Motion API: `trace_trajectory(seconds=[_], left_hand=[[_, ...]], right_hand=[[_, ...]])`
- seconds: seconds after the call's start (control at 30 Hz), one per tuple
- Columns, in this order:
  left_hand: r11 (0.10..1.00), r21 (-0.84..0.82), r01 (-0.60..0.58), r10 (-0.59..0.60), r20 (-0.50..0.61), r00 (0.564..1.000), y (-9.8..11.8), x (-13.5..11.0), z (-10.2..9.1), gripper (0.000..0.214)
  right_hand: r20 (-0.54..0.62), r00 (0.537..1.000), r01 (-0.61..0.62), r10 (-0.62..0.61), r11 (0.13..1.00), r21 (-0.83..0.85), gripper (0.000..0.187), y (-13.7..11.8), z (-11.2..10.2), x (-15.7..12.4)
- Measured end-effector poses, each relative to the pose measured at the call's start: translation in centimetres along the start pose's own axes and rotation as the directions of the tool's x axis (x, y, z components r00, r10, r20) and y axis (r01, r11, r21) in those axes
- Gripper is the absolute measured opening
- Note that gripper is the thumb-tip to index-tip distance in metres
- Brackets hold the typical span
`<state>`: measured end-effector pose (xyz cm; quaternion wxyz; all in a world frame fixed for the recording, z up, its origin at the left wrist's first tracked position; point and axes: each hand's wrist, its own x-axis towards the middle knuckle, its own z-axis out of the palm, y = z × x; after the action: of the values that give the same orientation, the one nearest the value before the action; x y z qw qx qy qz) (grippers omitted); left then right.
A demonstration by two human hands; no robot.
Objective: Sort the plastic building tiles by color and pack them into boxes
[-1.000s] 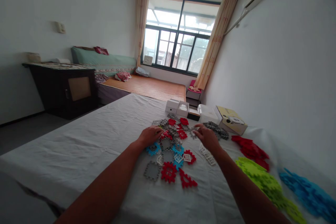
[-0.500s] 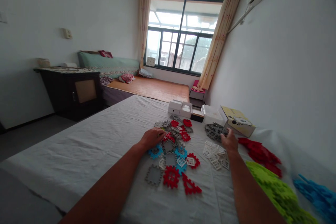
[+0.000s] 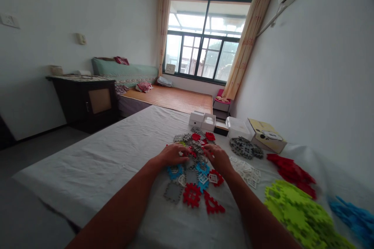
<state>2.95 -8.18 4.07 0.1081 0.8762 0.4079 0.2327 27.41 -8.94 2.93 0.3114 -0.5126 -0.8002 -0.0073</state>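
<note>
A loose heap of flat interlocking puzzle pieces in red, blue, grey and white lies on the white sheet. My left hand rests palm down on the heap's far left side, fingers curled over the pieces. My right hand lies on the heap's right side, fingers bent down among the pieces. What either hand grips is hidden under the fingers. A red piece and a grey piece lie nearest to me.
Sorted piles lie to the right: white pieces, grey pieces, red pieces, green pieces, blue pieces. Small white boxes and a cardboard box stand at the far edge. A dark cabinet is at the left.
My right hand has come back left from the grey pile to the mixed heap. My left hand stays on the heap. The camera has shifted slightly.
</note>
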Motion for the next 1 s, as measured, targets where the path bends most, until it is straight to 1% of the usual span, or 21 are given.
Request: trace_trajectory(seconds=[0.07, 0.17, 0.27, 0.33, 0.4, 0.47, 0.5, 0.53, 0.6, 0.63, 0.67, 0.7, 0.73, 0.8, 0.83, 0.9, 0.93, 1.0], left_hand=[[1.0, -0.022, -0.013, 0.014, 0.019, 1.0, -0.2, 0.0, 0.1, 0.026], [0.99, -0.138, -0.009, 0.011, 0.019, 1.0, -0.8, 0.4, 0.5, 0.023], [0.954, -0.297, 0.048, -0.052, -0.007, 0.999, -1.1, 0.7, 0.8, 0.026], [0.922, -0.381, 0.064, -0.074, -0.012, 0.997, -1.0, 0.8, 0.8, 0.028], [0.895, -0.442, 0.052, -0.06, -0.004, 0.998, -0.8, 0.9, 0.7, 0.028], [0.88, -0.473, 0.043, -0.053, -0.007, 0.999, -0.6, 0.9, 0.6, 0.029], [0.878, -0.478, 0.041, -0.057, -0.02, 0.998, -0.6, 0.9, 0.5, 0.03], [0.88, -0.474, 0.039, -0.066, -0.04, 0.997, -0.7, 0.9, 0.5, 0.03], [0.891, -0.451, 0.045, -0.098, -0.095, 0.991, -1.0, 1.0, 0.5, 0.032], [0.898, -0.437, 0.052, -0.116, -0.121, 0.986, -1.3, 1.0, 0.4, 0.033], [0.904, -0.423, 0.06, -0.133, -0.144, 0.981, -1.5, 1.0, 0.5, 0.033], [0.909, -0.411, 0.07, -0.148, -0.161, 0.976, -1.7, 1.1, 0.5, 0.032], [0.913, -0.401, 0.078, -0.16, -0.174, 0.972, -1.9, 1.1, 0.6, 0.032], [0.92, -0.383, 0.087, -0.167, -0.182, 0.969, -2.1, 1.2, 0.7, 0.031], [0.924, -0.372, 0.09, -0.168, -0.183, 0.969, -2.1, 1.2, 0.8, 0.031], [0.932, -0.348, 0.101, -0.171, -0.178, 0.969, -2.2, 1.2, 1.0, 0.031], [0.935, -0.337, 0.107, -0.174, -0.175, 0.969, -2.1, 1.2, 1.0, 0.031], [0.941, -0.316, 0.123, -0.185, -0.173, 0.967, -2.2, 1.2, 1.1, 0.031]], right_hand=[[0.012, 1.0, 0.018, -0.018, 1.0, 0.018, 0.023, -0.7, 0.4, -0.2], [-0.006, 0.999, 0.042, -0.041, 0.995, 0.096, 0.024, -0.8, 0.5, -0.4], [0.004, 0.989, 0.145, -0.149, 0.965, 0.217, 0.03, -1.2, 0.2, -0.4], [0.032, 0.972, 0.215, -0.232, 0.939, 0.268, 0.035, -2.1, -0.1, -0.4], [0.056, 0.956, 0.259, -0.287, 0.921, 0.29, 0.031, -3.2, -0.3, -0.4], [0.073, 0.95, 0.267, -0.305, 0.908, 0.322, 0.023, -3.9, -0.3, -0.3], [0.073, 0.959, 0.234, -0.274, 0.911, 0.339, 0.019, -4.0, -0.3, -0.3], [0.063, 0.976, 0.175, -0.21, 0.919, 0.353, 0.017, -3.7, -0.2, -0.1], [0.023, 0.999, 0.022, -0.033, 0.93, 0.366, 0.018, -2.0, -0.1, 0.2], [-0.018, 0.997, -0.062, 0.073, 0.93, 0.362, 0.021, -0.7, -0.2, 0.3], [-0.078, 0.979, -0.147, 0.186, 0.923, 0.354, 0.026, 1.0, -0.4, 0.4], [-0.151, 0.944, -0.228, 0.294, 0.91, 0.347, 0.032, 2.8, -0.8, 0.4], [-0.228, 0.891, -0.303, 0.392, 0.889, 0.343, 0.038, 4.7, -1.2, 0.3], [-0.365, 0.748, -0.44, 0.555, 0.826, 0.354, 0.047, 8.5, -2.3, -0.2], [-0.41, 0.682, -0.487, 0.606, 0.794, 0.364, 0.049, 10.2, -2.9, -0.6], [-0.452, 0.595, -0.54, 0.664, 0.747, 0.387, 0.052, 13.0, -3.8, -1.4], [-0.463, 0.561, -0.558, 0.686, 0.727, 0.401, 0.052, 14.0, -4.0, -1.8], [-0.474, 0.521, -0.572, 0.71, 0.702, 0.424, 0.051, 15.5, -4.1, -2.4]])
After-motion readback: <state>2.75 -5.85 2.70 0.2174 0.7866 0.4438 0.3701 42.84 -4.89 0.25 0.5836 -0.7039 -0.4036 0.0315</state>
